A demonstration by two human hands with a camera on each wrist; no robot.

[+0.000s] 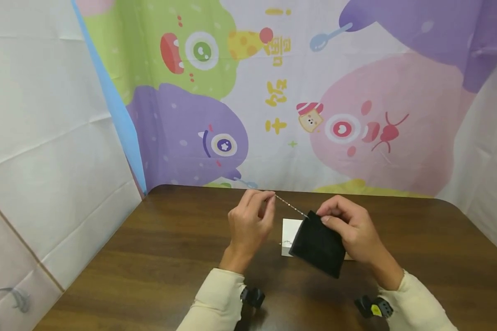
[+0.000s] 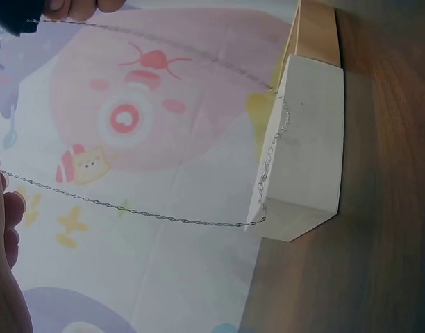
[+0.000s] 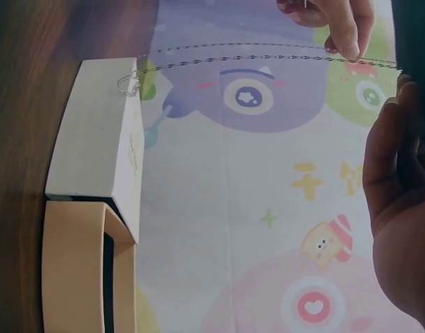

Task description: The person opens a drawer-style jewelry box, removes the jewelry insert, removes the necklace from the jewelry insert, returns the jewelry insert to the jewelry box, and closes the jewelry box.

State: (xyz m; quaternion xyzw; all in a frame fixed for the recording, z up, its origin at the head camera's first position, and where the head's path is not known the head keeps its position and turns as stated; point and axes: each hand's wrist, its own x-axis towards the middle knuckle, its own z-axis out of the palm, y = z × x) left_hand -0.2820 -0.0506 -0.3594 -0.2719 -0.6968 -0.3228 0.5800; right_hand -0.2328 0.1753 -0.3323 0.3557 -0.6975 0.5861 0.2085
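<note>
A thin silver chain necklace [image 1: 290,205] stretches between my hands. My left hand [image 1: 250,218] pinches it between thumb and fingertips, above the table. My right hand [image 1: 352,227] grips a flat black square piece [image 1: 320,246] by its upper corner, and the piece hangs tilted. One end of the taut stretch meets the black piece's top edge; how it is fastened there cannot be seen. In the left wrist view, the chain [image 2: 129,209] dips down to the white box [image 2: 306,132], where part of it lies along the top. The black piece covers much of that box in the head view.
An open tan box [image 3: 70,263] with a dark inside stands against the white box on the brown wooden table [image 1: 149,257]. Behind the table hangs a cartoon-printed cloth [image 1: 273,161]. White cloth walls [image 1: 58,115] rise at both sides.
</note>
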